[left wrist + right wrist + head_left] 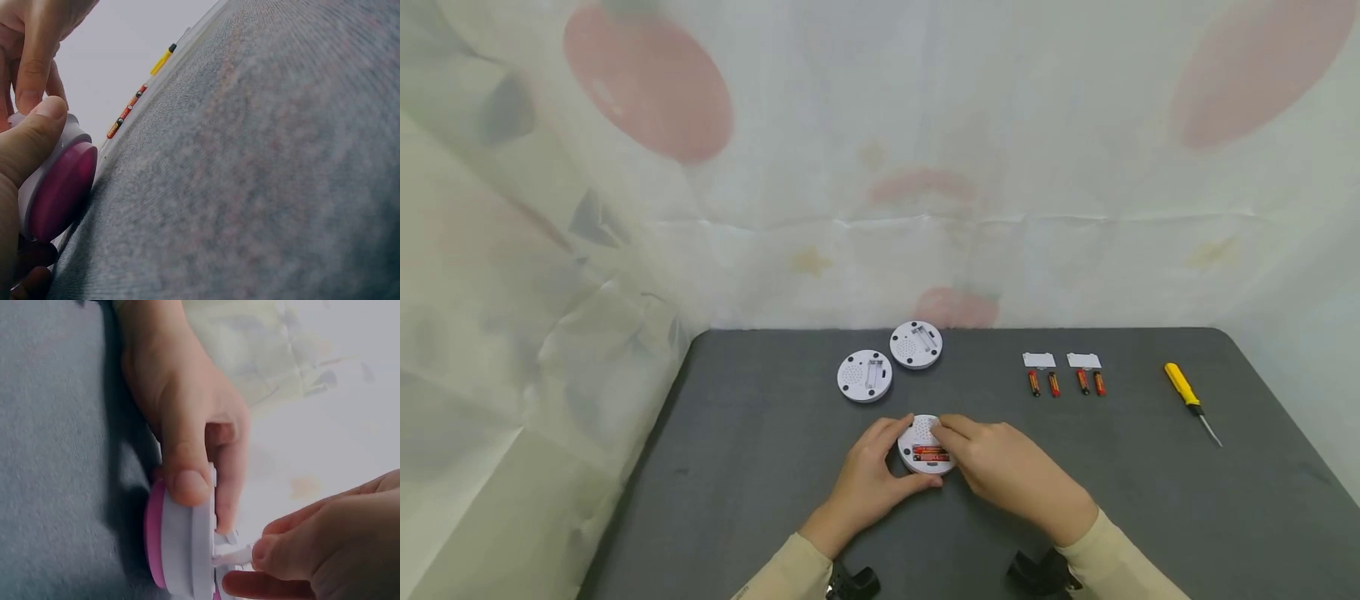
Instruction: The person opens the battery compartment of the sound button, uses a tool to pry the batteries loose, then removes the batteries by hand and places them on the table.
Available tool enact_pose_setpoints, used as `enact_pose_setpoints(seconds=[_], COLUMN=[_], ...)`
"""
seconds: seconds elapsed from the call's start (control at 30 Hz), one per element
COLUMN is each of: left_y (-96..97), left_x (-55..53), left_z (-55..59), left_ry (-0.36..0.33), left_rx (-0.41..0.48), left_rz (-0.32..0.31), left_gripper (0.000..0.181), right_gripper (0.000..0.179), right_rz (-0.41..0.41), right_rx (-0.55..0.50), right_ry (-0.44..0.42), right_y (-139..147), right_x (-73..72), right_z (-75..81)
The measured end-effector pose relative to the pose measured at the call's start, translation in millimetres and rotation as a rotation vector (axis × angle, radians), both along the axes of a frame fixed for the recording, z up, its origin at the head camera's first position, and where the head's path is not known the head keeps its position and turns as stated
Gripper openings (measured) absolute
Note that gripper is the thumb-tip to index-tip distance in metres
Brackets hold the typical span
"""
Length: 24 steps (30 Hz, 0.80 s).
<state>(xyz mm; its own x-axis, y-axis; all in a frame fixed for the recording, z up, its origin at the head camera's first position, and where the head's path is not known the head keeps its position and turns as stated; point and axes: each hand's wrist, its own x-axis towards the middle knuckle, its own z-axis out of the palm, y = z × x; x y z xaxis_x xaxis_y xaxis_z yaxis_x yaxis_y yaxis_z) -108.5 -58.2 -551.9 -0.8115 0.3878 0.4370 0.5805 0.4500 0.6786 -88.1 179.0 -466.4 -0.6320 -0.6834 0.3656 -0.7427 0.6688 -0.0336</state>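
Observation:
A round white battery-powered device (917, 433) with a pink underside (65, 190) sits at the front middle of the table, back face up. Two red batteries (931, 453) lie side by side in its compartment. My left hand (871, 475) grips the device's rim between thumb and fingers. Over the device's right side, my right hand (1007, 471) pinches a small white battery cover (232, 557) close to the back face. The right fingers partly hide that cover in the head view.
Two similar white devices (865, 377) with bare battery compartments stand farther back. To the right lie two white battery covers (1039, 360), several loose batteries (1054, 384) and a yellow-handled screwdriver (1183, 387). A printed cloth (820, 167) hangs behind the grey table (760, 467).

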Motion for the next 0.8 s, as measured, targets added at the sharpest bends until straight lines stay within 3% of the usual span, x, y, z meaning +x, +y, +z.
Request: enact_pose_setpoints(seconds=[0.37,0.57,0.8], left_y=[-1.4,-1.5,-1.0], left_x=[-0.7,-1.7,-3.5], left_z=[0.6,-0.1,-2.5], left_ry=[-0.093,-0.086,-0.086], left_rx=[-0.002,0.000,-0.011], left_rz=[-0.010,-0.009,-0.005], left_gripper=[0.095,0.094,0.096], right_gripper=[0.030,0.025,0.022], right_rz=[0.027,-0.062,-0.217], right_rx=[-0.090,-0.201,-0.348], right_ry=[0.045,0.099,0.132], right_y=[15,28,43], right_x=[-13.8,-30.6,-49.4], right_z=[1.0,-10.8,-37.8])
